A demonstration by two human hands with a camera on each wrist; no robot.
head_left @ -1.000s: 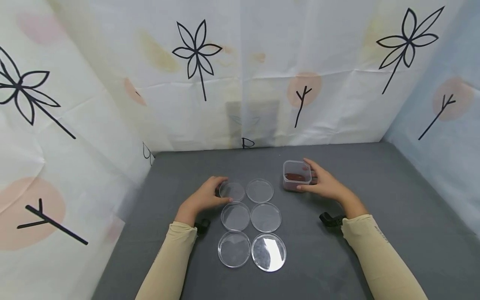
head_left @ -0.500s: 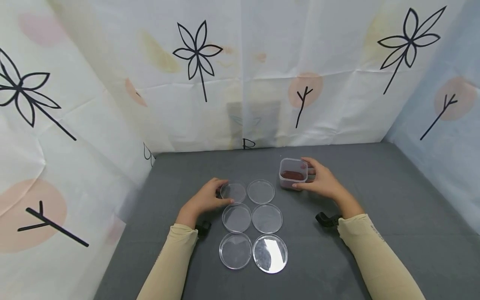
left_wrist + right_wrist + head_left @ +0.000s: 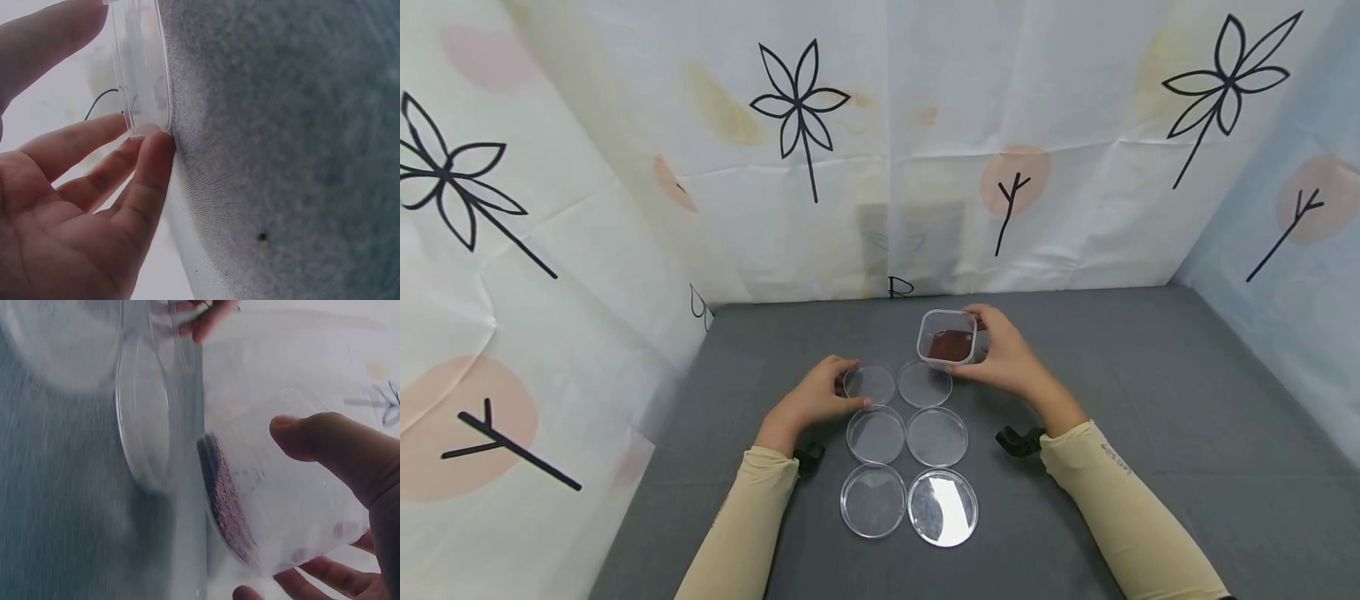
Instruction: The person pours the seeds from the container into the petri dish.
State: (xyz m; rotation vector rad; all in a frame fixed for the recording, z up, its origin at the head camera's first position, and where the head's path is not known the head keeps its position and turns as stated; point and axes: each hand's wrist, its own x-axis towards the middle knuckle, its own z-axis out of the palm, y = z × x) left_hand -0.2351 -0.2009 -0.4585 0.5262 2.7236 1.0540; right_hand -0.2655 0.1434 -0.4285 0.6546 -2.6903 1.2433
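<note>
My left hand [image 3: 808,400] holds the far-left clear petri dish [image 3: 871,386] by its rim, thumb on the near side and fingers on the far side. In the left wrist view this dish [image 3: 145,69] stays at the grey surface, fingertips on its edge. My right hand [image 3: 1009,357] grips a clear square plastic tub [image 3: 927,335] by its sides, thumb in front. Reddish-brown grains [image 3: 226,500] lie at the bottom of the tub. Raised off the table and slightly tilted, the tub overlaps the back edge of the far-right petri dish [image 3: 925,387] in the head view.
More clear petri dishes stand in two columns towards me, among them a middle-right dish [image 3: 937,437] and a near-right dish [image 3: 943,508] with a bright reflection. The grey table [image 3: 1060,533] ends at a white patterned cloth [image 3: 820,242] behind and at both sides.
My right hand has lifted the tub and carried it leftward from the table to behind the far-right dish. My left hand keeps its hold on the far-left dish.
</note>
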